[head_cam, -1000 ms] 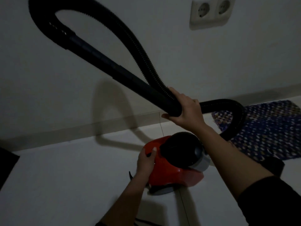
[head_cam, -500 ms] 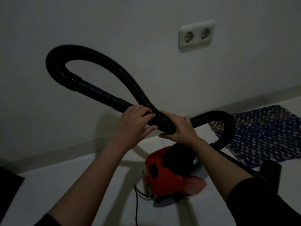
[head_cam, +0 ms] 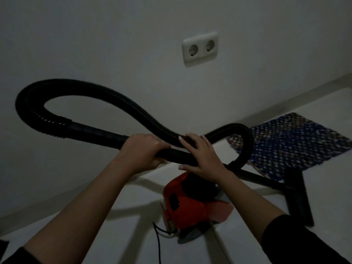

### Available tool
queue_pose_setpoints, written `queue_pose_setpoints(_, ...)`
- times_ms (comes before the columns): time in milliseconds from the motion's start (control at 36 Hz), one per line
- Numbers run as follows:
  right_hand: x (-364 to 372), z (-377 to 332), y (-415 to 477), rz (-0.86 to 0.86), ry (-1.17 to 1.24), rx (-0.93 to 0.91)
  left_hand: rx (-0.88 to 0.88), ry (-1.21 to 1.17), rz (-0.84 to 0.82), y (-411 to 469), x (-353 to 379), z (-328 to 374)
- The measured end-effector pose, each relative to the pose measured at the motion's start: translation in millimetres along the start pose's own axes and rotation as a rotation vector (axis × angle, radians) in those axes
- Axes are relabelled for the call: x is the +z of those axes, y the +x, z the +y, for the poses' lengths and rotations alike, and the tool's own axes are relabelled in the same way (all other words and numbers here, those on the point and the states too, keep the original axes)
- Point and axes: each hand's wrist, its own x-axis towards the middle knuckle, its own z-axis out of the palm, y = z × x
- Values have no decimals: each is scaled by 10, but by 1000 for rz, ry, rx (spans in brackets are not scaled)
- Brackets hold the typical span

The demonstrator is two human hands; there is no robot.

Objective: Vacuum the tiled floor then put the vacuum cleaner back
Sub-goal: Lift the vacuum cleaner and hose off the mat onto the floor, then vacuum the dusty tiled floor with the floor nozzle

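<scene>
Two hands (head_cam: 144, 151) (head_cam: 202, 159) hold wand (head_cam: 175, 154), nozzle (head_cam: 297, 195) lower-right

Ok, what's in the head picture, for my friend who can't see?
The left hand grips a black tube; the right hand holds it where the looped hose crosses, above a red vacuum on the floor. A socket is on the wall, a blue mat at right.

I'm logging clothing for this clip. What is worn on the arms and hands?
The dark right sleeve and left sleeve end above bare forearms. The left hand and right hand show no gloves, watch or rings.
</scene>
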Motion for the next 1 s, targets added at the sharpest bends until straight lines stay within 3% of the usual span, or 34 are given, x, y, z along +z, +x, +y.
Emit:
queue_pose_setpoints(167, 61, -50, -352, 108, 111, 209, 0, -43, -30, 134, -45, 167)
queue_pose_setpoints(333, 163, -309, -564, 470, 287, 914, -18, -126, -72, 288, -68, 526)
queue_pose_setpoints(528, -69, -221, -593, 735, 947, 1477, -51, -226, -64, 440, 148, 1037)
queue_pose_setpoints(639, -196, 80, -756, 914, 1115, 1510, -55, -339, -109, 570, 220, 1366)
queue_pose_setpoints(750, -501, 263, -912, 1062, 1386, 1561, -64, -549, -312, 719, 106, 1606)
queue_pose_setpoints(833, -797, 270, -1014, 1132, 1434, 1600, 68, -551, -475, 765, -51, 1793)
queue_pose_setpoints(917, -1021, 214, -1113, 1037, 1417, 1648, 151, -638, -723, 779, -248, 1876)
queue_pose_setpoints(1000, -1185, 119, -1186, 881, 1327, 1715, 100, -823, -971, 792, -484, 1889)
